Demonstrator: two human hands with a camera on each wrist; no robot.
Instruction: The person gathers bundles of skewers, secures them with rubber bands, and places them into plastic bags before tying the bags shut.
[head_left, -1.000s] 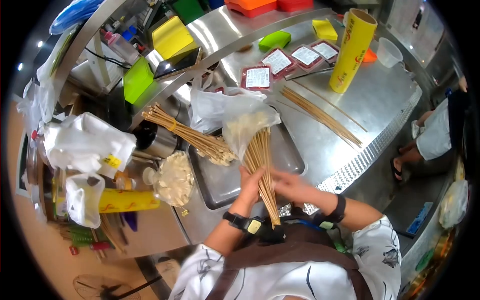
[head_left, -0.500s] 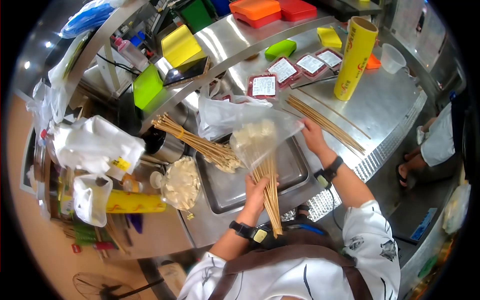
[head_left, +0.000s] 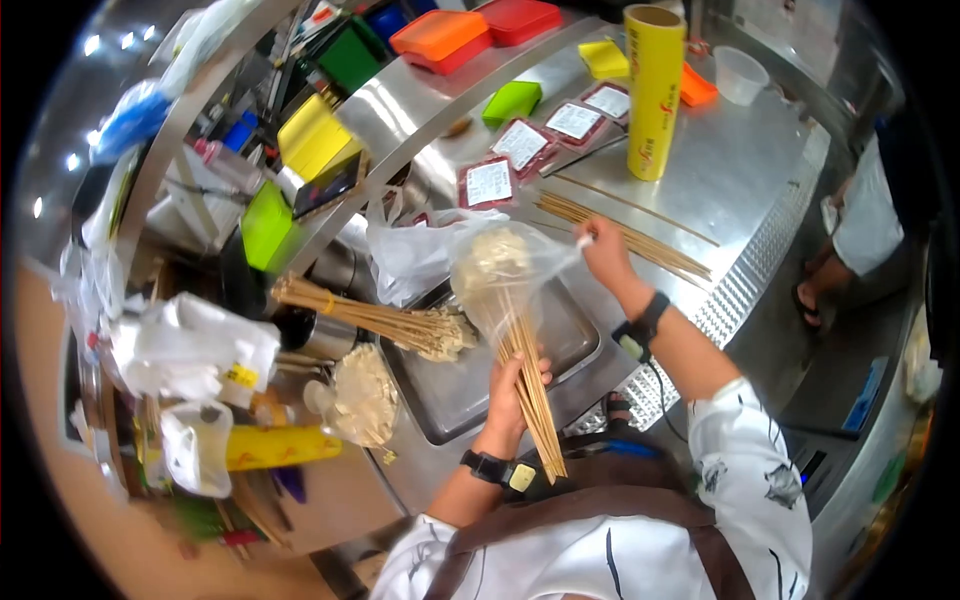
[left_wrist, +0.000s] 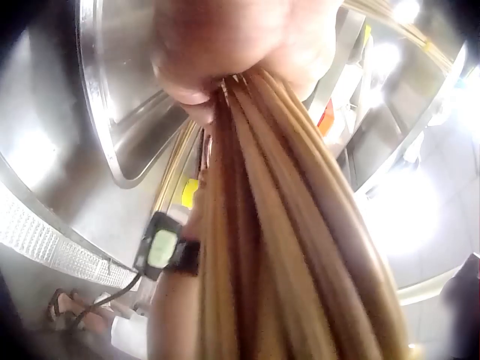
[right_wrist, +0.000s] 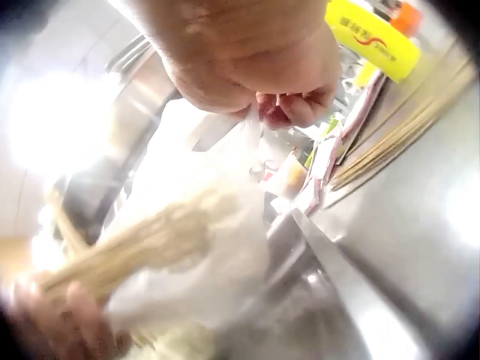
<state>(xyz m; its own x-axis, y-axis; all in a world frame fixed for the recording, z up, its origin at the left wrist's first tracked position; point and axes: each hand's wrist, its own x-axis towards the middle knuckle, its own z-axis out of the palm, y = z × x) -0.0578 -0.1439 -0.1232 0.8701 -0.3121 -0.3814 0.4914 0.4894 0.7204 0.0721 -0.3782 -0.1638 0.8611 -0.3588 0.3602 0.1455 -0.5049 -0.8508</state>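
Observation:
In the head view my left hand point(head_left: 508, 398) grips a bundle of wooden skewers point(head_left: 538, 425) partway along their length. Pale food pieces point(head_left: 497, 250) sit on the far ends of the skewers, inside a clear plastic bag point(head_left: 478, 285). My right hand point(head_left: 606, 252) pinches the bag's edge and stretches it out to the right; curled fingers point(right_wrist: 300, 109) on the film show in the right wrist view. Below the bag lies a metal tray point(head_left: 592, 350). A second skewer bundle point(head_left: 350, 308), tied with a yellow band, rests over the tray's left side.
Loose skewers point(head_left: 640, 240) lie right of the bag. Behind them are labelled red packs point(head_left: 488, 184) and an upright yellow roll point(head_left: 655, 110). A bag of pale pieces point(head_left: 362, 395) sits left of the tray. Another person's legs point(head_left: 822, 270) show at the right.
My right hand has left the skewers beside my left hand, taken the bag's edge and pulled it outward to the right. The left hand keeps its hold. The head view has shifted.

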